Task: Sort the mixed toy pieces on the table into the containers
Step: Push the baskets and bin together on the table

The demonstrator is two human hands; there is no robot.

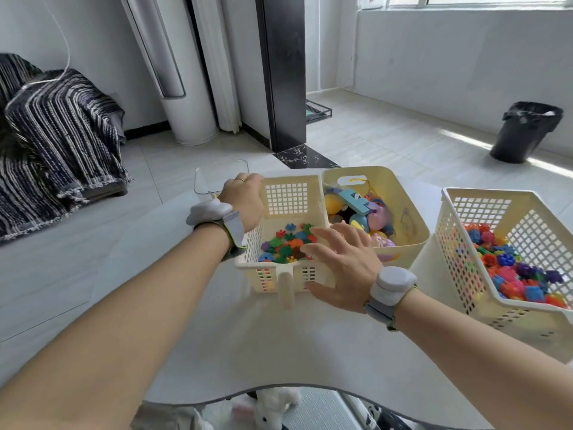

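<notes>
1. Head view: white glossy table (279,352) fills the lower half. A cream plastic lattice basket (288,197) sits mid-frame. On its floor is a heap of small bright snowflake-shaped plastic pieces (288,243).
2. Left hand (245,206) is at 10 o'clock of that basket. Fingers curl over the far-left rim corner & grip it, tips hidden. A ring is on one finger.
3. Right hand (344,262) is at 4 o'clock of the basket. Fingers are straight & spread over the near-right corner, thumb touching the front wall outside. It pinches nothing.
4. Cream solid-walled plastic bin (406,200) is just beside the basket at 2 o'clock w/ bigger blue, yellow & purple toys (362,209) inside.
5. Second cream lattice basket (480,209) is at 3 o'clock, apart from the bin, w/ more bright pieces (511,268).
6. Clear plastic tub (217,175) is at 11 o'clock, partly behind the left hand.
7. Bkgd: black waste bin (527,131) on the floor at 2 o'clock, striped blanket (55,135) at 9 o'clock.
</notes>
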